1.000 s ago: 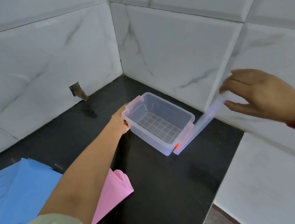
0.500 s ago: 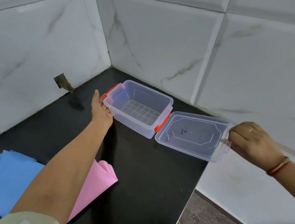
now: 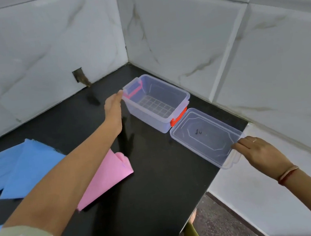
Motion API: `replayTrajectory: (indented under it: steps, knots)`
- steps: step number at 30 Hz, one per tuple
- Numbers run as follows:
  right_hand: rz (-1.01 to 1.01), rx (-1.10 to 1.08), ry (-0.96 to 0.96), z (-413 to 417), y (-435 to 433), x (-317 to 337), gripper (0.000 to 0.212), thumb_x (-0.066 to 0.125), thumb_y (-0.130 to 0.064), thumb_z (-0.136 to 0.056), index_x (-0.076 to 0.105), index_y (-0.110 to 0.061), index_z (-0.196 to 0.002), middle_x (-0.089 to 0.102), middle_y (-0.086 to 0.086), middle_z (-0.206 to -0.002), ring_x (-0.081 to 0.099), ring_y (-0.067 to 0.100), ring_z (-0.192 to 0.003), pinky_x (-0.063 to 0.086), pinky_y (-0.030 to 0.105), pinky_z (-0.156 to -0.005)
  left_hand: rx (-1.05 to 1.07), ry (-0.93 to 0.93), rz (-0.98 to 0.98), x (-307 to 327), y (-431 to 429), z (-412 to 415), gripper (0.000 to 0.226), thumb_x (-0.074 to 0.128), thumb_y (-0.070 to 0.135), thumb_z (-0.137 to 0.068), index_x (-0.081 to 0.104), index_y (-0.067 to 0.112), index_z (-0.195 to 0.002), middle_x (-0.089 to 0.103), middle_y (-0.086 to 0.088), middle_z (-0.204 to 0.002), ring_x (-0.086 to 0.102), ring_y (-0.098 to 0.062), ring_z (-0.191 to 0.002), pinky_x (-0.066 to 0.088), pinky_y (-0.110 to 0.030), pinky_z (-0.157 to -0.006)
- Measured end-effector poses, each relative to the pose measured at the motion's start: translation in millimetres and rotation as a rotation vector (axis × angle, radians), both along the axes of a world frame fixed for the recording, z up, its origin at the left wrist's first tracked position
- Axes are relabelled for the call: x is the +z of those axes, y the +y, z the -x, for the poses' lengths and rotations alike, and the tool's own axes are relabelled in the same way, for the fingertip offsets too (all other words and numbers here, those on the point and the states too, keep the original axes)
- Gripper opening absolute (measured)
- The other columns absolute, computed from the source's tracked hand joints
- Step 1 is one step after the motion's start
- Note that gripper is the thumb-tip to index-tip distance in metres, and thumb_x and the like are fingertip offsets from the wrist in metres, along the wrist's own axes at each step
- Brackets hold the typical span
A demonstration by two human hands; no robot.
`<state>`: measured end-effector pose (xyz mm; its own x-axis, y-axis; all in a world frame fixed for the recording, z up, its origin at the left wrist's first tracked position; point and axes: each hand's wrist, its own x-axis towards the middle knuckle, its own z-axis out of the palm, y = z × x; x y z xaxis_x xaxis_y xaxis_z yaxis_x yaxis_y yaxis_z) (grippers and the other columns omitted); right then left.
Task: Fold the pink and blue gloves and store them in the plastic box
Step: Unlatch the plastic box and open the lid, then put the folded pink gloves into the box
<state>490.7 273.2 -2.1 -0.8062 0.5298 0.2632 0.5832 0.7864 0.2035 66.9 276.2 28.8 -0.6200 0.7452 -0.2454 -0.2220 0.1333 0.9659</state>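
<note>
Open plastic box [image 3: 156, 102] at frame centre, lid [image 3: 205, 137] flat beside it.
Left hand [image 3: 113, 105] released, touching the box end; right hand [image 3: 260, 152] grasping the lid edge; left forearm overlaps pink glove [image 3: 106, 174], blue gloves [image 3: 20, 169] at left.

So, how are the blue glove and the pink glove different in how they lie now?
The blue glove lies at the left edge of the black counter, while the pink glove lies nearer the plastic box. The blue glove's fingers show spread out; the pink glove shows only rounded tips at one corner. The left forearm covers part of the pink glove, but much less of the blue one. Both lie flat, outside the box.
</note>
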Motion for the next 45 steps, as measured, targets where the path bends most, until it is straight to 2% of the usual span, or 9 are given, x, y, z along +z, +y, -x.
replayTrajectory:
  steps: [5, 9, 16, 20, 24, 29, 33, 39, 45]
  knots:
    - [-0.076, 0.052, 0.001, 22, -18, 25, 0.043, 0.048, 0.006, -0.074, 0.068, -0.009, -0.108, 0.071, 0.015, -0.099, 0.069, 0.034, -0.087, 0.047, 0.037, -0.086, -0.132, 0.56, -0.045, 23, -99, 4, 0.031, 0.061, 0.023, -0.091, 0.057, 0.015, -0.12, 0.056, 0.002, -0.121, 0.052, -0.009, -0.114, 0.039, -0.023, -0.098]
    - [0.125, 0.058, 0.058, 83, -48, 42, 0.048, 0.071, 0.004, -0.066, 0.066, -0.012, -0.112, 0.07, 0.013, -0.1, 0.068, 0.031, -0.088, 0.054, 0.041, -0.081, -0.292, 1.026, 0.115, 2, -184, 8, 0.034, 0.061, 0.028, -0.089, 0.054, 0.02, -0.121, 0.047, 0.0, -0.128, 0.041, -0.008, -0.12, 0.033, -0.029, -0.102]
    - [0.858, 0.013, 0.534, 212, -100, 14, 0.051, 0.062, -0.019, -0.087, 0.041, -0.025, -0.134, 0.04, -0.001, -0.13, 0.051, 0.013, -0.11, 0.047, 0.028, -0.095, 0.071, 1.086, 0.35, -19, -265, -6, 0.07, 0.061, 0.039, -0.087, 0.027, 0.019, -0.144, 0.003, -0.006, -0.158, -0.011, -0.02, -0.145, 0.005, -0.043, -0.117]
    - [1.057, -0.131, 0.613, 254, -126, 5, 0.067, 0.063, -0.026, -0.087, 0.028, -0.018, -0.144, 0.028, 0.006, -0.148, 0.035, 0.021, -0.133, 0.033, 0.04, -0.111, 0.039, 0.953, 0.489, -26, -279, -14, 0.089, 0.055, 0.049, -0.088, 0.0, 0.018, -0.151, -0.016, -0.005, -0.158, -0.013, -0.022, -0.145, 0.01, -0.045, -0.118]
    - [1.117, -0.254, 0.486, 274, -130, 11, 0.073, 0.058, -0.034, -0.089, 0.02, -0.012, -0.147, 0.023, 0.008, -0.155, 0.022, 0.027, -0.142, 0.023, 0.044, -0.116, -0.096, 0.988, 0.564, -35, -275, -13, 0.094, 0.038, 0.069, -0.085, -0.01, 0.019, -0.15, 0.009, -0.01, -0.158, 0.019, -0.029, -0.143, 0.026, -0.045, -0.112]
    - [0.981, -0.09, 0.319, 273, -146, 10, 0.071, 0.058, -0.04, -0.083, 0.025, -0.016, -0.141, 0.043, 0.002, -0.139, 0.04, 0.029, -0.129, 0.033, 0.045, -0.108, -0.097, 1.157, 0.72, -32, -263, -11, 0.09, 0.037, 0.066, -0.087, -0.003, 0.016, -0.149, 0.046, -0.01, -0.138, 0.046, -0.031, -0.12, 0.043, -0.041, -0.089]
    - [1.023, -0.146, 0.359, 280, -148, 12, 0.075, 0.062, -0.034, -0.084, 0.022, -0.012, -0.143, 0.042, 0.007, -0.139, 0.04, 0.029, -0.128, 0.032, 0.04, -0.106, -0.058, 1.02, 0.614, -28, -256, -11, 0.089, 0.055, 0.055, -0.085, 0.005, 0.018, -0.147, 0.054, -0.01, -0.128, 0.055, -0.031, -0.111, 0.046, -0.04, -0.08]
    - [1.905, -0.577, 0.768, 288, -121, 37, 0.019, 0.067, -0.023, -0.084, 0.057, -0.013, -0.097, 0.062, 0.003, -0.089, 0.056, 0.015, -0.082, 0.042, 0.028, -0.071, 0.091, 0.131, 0.415, -18, -256, 8, 0.104, 0.084, 0.027, -0.068, 0.018, 0.017, -0.147, 0.045, -0.004, -0.138, 0.048, -0.025, -0.121, 0.044, -0.034, -0.093]
    - [2.221, -0.631, 0.856, 285, -124, 45, 0.022, 0.068, -0.004, -0.08, 0.059, -0.004, -0.1, 0.061, 0.009, -0.092, 0.062, 0.021, -0.083, 0.057, 0.029, -0.056, 0.085, -0.437, 0.169, 3, -252, 25, 0.034, 0.073, -0.004, -0.074, 0.058, 0.01, -0.101, 0.063, -0.008, -0.111, 0.06, -0.021, -0.098, 0.05, -0.035, -0.091]
